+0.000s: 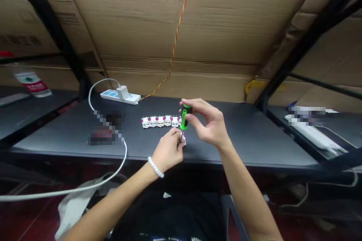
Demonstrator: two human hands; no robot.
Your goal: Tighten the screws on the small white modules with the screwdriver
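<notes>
Cardboard wall (198, 26): stood behind the work area, with a red-and-yellow wire (175, 39) hanging before it.
Surface (254, 139): was black and flat, set between dark metal frames (56, 34); a blurred patch hid whatever lay at its left.
Power strip (132, 98): lay at the back left, a white plug (122, 92) in it and a white cable (125, 154) looping past the front edge.
Right hand (207, 120): gripped the screwdriver by its handle, fingers curled about the top.
Left hand (169, 147): pinched a small white part at the front of the surface; a pale bracelet (155, 167) circled the wrist.
Screwdriver (185, 116): green and black, nearly upright, shaft pointing down at the left fingertips.
Row of white parts (160, 121): lay beyond the left hand, its right end partly covered by the screwdriver.
White part (184, 141): sat mostly hidden under the left fingers. Driving a screw seemed the step in hand; the next move probably called for a firm pinch and a straight shaft. Whether the tip was seated could not be told.
</notes>
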